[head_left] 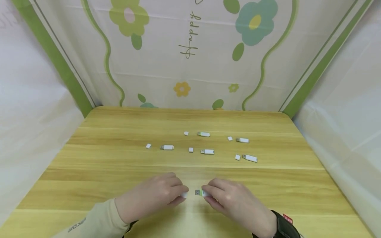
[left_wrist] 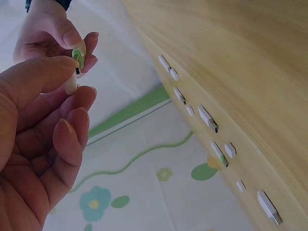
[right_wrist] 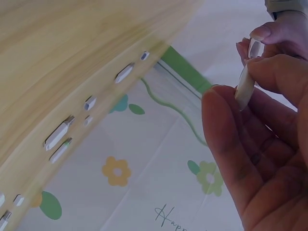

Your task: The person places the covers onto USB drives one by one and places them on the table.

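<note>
Left hand [head_left: 156, 195]: a white cap [head_left: 184, 195] is pinched between thumb and forefinger, which are parted only by its thickness; the other fingers are loosely bent, as is shown in the left wrist view.
Right hand [head_left: 235, 198]: a white drive [head_left: 201, 192] with a green band is clamped by thumb and forefinger at its rear end.
Plug [head_left: 197, 192]: it is left bare and pointed toward the cap; the two are held near each other but apart.
Place: both held pieces are kept above the near part of the desk [head_left: 104, 185], between the hands.
Other drives [head_left: 207, 151]: five are laid on the desk beyond the hands, one of them green-banded, each with its plug uncovered.
Loose caps [head_left: 191, 150]: one is set to the left of each laid drive, apart from it.
Backdrop [head_left: 208, 69]: flowers are printed on it.
</note>
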Demonstrator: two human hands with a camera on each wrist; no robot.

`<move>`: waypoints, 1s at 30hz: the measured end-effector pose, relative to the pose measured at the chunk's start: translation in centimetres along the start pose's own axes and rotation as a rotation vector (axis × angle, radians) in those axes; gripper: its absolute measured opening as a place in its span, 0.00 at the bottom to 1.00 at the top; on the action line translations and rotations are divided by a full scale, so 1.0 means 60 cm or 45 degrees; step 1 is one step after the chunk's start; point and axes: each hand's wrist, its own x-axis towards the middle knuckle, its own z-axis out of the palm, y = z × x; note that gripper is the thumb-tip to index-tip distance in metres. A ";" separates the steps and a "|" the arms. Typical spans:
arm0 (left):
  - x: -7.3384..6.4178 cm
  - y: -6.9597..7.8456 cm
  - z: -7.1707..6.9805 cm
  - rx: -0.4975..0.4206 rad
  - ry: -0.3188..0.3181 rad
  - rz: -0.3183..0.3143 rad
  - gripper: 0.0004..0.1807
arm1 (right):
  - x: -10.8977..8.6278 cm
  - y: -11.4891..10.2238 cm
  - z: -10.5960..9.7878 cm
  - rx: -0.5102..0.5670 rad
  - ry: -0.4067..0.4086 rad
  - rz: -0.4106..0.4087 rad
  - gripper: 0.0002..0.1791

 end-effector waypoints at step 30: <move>0.016 0.003 0.001 -0.001 0.117 0.042 0.11 | 0.016 -0.016 -0.002 0.006 0.040 -0.056 0.15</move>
